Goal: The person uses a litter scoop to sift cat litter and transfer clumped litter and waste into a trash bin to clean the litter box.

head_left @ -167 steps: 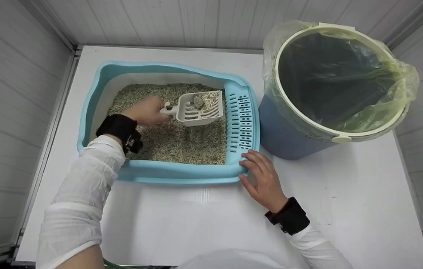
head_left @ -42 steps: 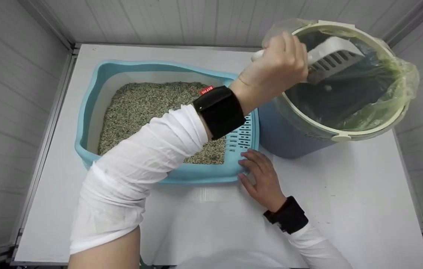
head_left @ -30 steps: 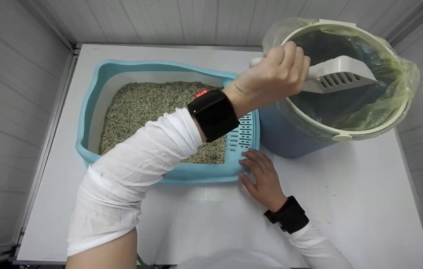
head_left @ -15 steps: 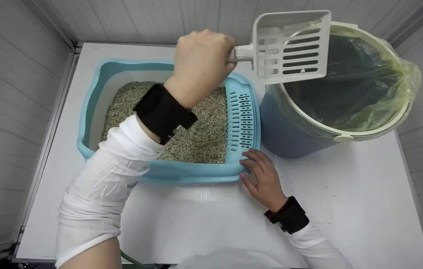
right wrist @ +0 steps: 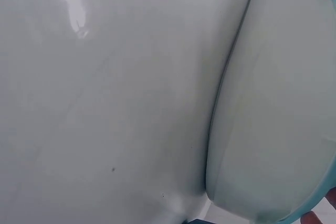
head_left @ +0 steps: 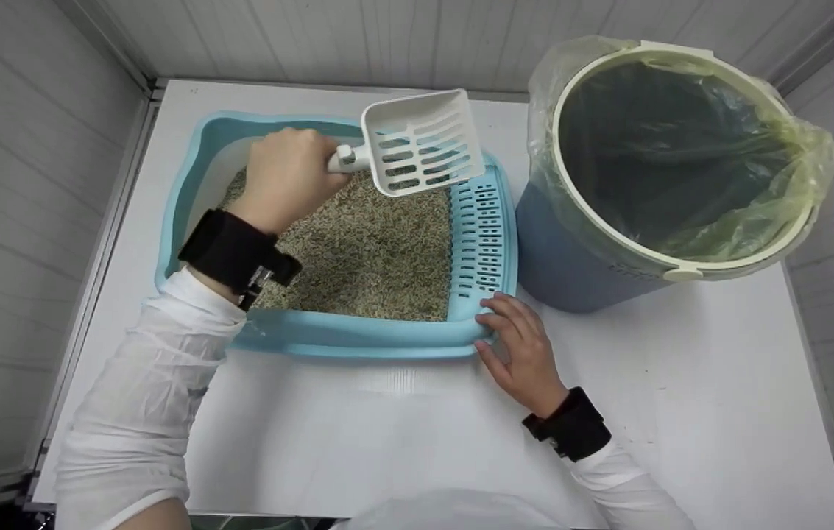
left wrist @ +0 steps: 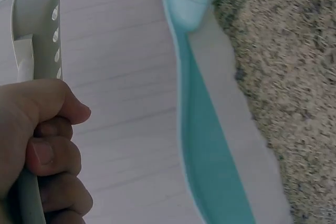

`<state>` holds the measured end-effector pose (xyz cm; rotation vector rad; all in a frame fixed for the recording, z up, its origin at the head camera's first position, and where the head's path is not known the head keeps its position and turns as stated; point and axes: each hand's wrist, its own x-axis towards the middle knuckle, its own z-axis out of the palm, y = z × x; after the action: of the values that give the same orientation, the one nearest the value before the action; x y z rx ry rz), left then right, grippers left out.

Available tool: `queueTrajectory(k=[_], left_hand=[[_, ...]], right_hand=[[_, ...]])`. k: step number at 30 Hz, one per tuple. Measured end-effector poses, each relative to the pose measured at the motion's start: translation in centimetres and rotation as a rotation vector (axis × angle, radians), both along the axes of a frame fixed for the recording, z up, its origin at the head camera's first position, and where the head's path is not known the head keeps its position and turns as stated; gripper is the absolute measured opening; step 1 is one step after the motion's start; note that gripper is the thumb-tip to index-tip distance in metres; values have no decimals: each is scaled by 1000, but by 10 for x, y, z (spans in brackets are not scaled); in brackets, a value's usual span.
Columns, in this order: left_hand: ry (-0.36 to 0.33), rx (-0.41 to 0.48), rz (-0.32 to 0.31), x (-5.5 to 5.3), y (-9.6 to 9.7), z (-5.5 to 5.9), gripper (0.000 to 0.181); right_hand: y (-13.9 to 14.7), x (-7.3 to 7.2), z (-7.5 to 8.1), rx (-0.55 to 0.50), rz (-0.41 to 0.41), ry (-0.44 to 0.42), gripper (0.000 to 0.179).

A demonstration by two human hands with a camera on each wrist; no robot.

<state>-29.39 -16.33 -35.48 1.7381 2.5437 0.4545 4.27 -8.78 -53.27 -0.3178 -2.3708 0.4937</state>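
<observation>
My left hand (head_left: 291,177) grips the handle of a white slotted litter scoop (head_left: 386,121), raised above the litter box. No clump shows in its bowl. In the left wrist view, the fingers curl around the handle below the upright scoop. The blue litter box (head_left: 358,337) holds a bed of grey-beige litter (head_left: 380,258) and has a perforated step on its right side. At the box's near right corner rests my right hand (head_left: 523,361), fingers loosely spread on the rim. Only its fingertips show at the rim's edge in the right wrist view.
Right of the box stands a blue bin (head_left: 571,258) with a cream rim, lined with a yellowish plastic bag (head_left: 726,235) that hangs over the edge. Both stand on a white table (head_left: 696,383) enclosed by grey panelled walls (head_left: 387,44).
My left hand carried the scoop with a clump and litter from the box to the bin and tipped it there. The emptied scoop is now back above the box. My right hand stays put.
</observation>
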Motion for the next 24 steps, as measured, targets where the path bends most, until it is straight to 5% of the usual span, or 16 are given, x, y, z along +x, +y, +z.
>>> queueTrajectory(k=[10, 24], left_hand=[[29, -153, -47, -32, -6, -56, 35], [22, -391, -169, -59, -1, -100, 18]], right_hand=[[-4, 1, 0, -3, -5, 10, 31], [-11, -2, -2, 0, 11, 5, 32]])
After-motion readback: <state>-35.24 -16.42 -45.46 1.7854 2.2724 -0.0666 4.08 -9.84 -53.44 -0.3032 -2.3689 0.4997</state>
